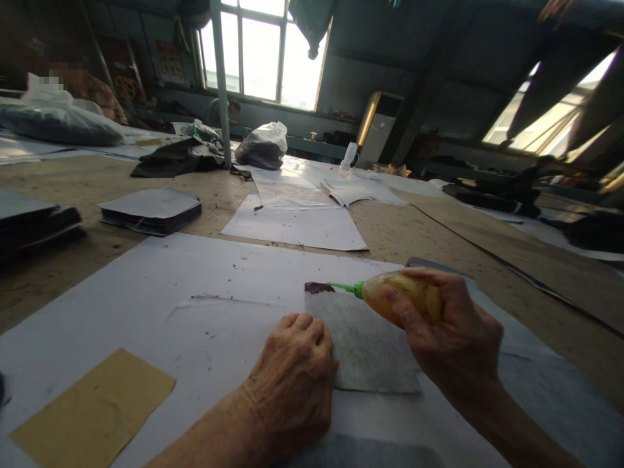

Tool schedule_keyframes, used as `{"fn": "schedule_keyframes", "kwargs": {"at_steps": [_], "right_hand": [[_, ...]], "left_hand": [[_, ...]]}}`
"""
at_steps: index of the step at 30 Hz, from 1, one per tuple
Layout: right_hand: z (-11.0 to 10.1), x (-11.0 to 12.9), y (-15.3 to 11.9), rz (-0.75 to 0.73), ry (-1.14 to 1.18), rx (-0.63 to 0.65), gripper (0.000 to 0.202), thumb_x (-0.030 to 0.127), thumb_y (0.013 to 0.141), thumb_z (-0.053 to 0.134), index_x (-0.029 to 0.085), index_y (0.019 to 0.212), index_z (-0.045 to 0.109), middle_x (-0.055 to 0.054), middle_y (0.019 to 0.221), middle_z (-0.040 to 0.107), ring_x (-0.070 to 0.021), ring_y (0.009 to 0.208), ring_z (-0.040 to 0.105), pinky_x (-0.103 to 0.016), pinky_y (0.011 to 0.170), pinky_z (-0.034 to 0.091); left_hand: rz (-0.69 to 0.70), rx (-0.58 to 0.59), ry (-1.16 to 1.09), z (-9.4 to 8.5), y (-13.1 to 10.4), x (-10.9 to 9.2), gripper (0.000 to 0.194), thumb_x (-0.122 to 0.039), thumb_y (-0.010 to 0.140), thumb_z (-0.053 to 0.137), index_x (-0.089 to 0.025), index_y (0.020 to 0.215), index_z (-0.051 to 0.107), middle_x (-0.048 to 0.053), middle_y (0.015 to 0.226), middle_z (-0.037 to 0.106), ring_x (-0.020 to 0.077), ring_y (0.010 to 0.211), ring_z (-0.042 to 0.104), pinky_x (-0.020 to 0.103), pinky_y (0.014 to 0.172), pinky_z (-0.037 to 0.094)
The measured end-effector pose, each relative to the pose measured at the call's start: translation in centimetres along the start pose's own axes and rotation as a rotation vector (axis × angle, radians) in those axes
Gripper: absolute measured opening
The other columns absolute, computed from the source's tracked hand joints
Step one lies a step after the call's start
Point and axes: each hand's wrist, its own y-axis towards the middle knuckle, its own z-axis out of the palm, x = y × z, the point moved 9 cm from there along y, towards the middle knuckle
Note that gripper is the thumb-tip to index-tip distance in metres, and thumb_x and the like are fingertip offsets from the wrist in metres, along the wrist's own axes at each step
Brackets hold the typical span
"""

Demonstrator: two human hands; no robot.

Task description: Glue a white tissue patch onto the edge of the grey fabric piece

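My right hand is wrapped round a yellowish squeeze bottle with a green cap and a thin green nozzle. The nozzle tip is at the top edge of a grey fabric piece, beside a dark wet-looking patch at its upper left corner. My left hand rests with curled fingers on the left edge of that piece; its fingertips are hidden, so what it may grip does not show. Beneath lies a large white sheet.
A tan card lies at the lower left. Stacked pieces stand farther back on the brown table. Beyond are a metal post, a plastic bag and a white bottle. Two people are in the background.
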Motion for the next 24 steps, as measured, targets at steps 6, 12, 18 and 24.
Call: {"fn": "schedule_keyframes", "kwargs": {"at_steps": [6,12,18,24], "right_hand": [[0.3,-0.7,-0.4,0.001,-0.038,0.015,0.036,0.054,0.078,0.053,0.021,0.093,0.056,-0.003,0.08,0.061,-0.0172,0.062,0.056,-0.028,0.056,0.043],[0.9,0.8,-0.3,-0.053,0.046,0.017,0.029,0.047,0.08,0.055,0.02,0.093,0.054,-0.003,0.084,0.061,-0.0169,0.07,0.058,-0.03,0.064,0.047],[1.3,0.8,-0.2,-0.038,0.042,0.032,0.029,0.047,0.08,0.054,0.021,0.093,0.054,-0.004,0.085,0.061,-0.018,0.071,0.058,-0.032,0.065,0.048],[0.8,0.9,-0.3,-0.029,0.023,0.031,0.03,0.049,0.08,0.054,0.021,0.092,0.054,-0.004,0.085,0.061,-0.0199,0.072,0.059,-0.034,0.064,0.048]], "left_hand": [[-0.043,0.03,-0.028,0.0,0.0,0.2,0.016,-0.017,0.083,0.041,-0.014,0.082,0.056,0.006,0.085,0.052,0.0196,0.081,0.044,0.04,0.079,0.041],[-0.026,0.025,-0.011,0.0,0.0,0.0,0.016,-0.018,0.083,0.04,-0.015,0.084,0.056,0.006,0.085,0.053,0.0199,0.08,0.044,0.041,0.078,0.041],[-0.02,0.031,-0.014,0.0,-0.1,0.0,0.017,-0.018,0.083,0.04,-0.014,0.085,0.056,0.007,0.084,0.053,0.0194,0.08,0.044,0.039,0.078,0.041],[0.003,0.024,0.01,-0.1,-0.1,-0.2,0.017,-0.018,0.082,0.041,-0.014,0.086,0.057,0.007,0.082,0.053,0.0198,0.08,0.044,0.039,0.077,0.041]]}}
